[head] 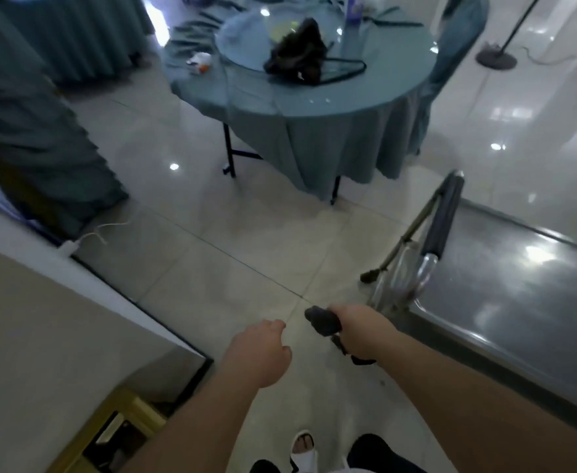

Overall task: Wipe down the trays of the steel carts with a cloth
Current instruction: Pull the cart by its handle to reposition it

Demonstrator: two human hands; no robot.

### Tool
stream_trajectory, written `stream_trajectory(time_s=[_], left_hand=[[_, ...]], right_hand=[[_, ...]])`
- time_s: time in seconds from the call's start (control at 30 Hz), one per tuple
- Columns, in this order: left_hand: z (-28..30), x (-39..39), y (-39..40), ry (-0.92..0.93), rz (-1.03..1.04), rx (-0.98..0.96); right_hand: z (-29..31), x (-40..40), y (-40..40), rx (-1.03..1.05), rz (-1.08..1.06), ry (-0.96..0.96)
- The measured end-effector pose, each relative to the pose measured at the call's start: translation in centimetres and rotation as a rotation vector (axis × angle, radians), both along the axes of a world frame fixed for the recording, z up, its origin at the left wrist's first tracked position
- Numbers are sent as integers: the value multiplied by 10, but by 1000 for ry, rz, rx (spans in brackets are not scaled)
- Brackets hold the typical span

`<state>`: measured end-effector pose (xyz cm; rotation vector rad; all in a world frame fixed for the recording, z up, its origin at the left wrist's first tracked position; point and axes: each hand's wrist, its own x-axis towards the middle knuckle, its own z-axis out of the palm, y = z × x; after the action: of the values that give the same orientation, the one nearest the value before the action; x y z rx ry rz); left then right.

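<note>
**Cloth in the right hand, cart tray off to the right**

The right hand (358,331), just right of centre in the lower part of the frame, has its fingers curled round a dark cloth (323,320); a bunched end sticks out to the left of the fist and a thin dark strip hangs below it. The left hand (263,353), a little lower and to the left, holds nothing, its fingers loosely curled over the tiled floor (212,261).

The steel cart (413,285) stands at the right side of the frame. Its top tray (519,302) fills the right middle and lower right, a dull steel sheet with a raised rim, its long axis running from near the right hand away toward the right edge of the frame. The padded push handle (446,216) rises at the tray's left end, above the right hand. The near corner of the tray lies just beside the right hand, to its right; the left hand is farther off, with the right hand between it and the cart.

So the cloth hand is the nearer one, and I judge that wiping has not begun: the cloth is off the steel, over the floor. The coming move calls for a swing rightward onto the tray, then strokes along its length.

A round table (314,107) draped in blue-grey cloth stands in the upper middle, with a dark bag (297,49) on its glass turntable.
</note>
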<state>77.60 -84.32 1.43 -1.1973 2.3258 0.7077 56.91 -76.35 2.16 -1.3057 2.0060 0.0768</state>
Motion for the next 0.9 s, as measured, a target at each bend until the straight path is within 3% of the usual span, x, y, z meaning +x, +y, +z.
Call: stream_trajectory(time_s=[0.37, 0.6, 0.9], left_hand=[[38, -15, -138, 0, 80, -178], [63, -105, -281, -43, 77, -304], [87, -228, -438, 48, 61, -342]], right_hand=[[33, -33, -160, -158, 135, 53], [46, -117, -299, -249, 125, 70], [83, -233, -435, -275, 96, 196]])
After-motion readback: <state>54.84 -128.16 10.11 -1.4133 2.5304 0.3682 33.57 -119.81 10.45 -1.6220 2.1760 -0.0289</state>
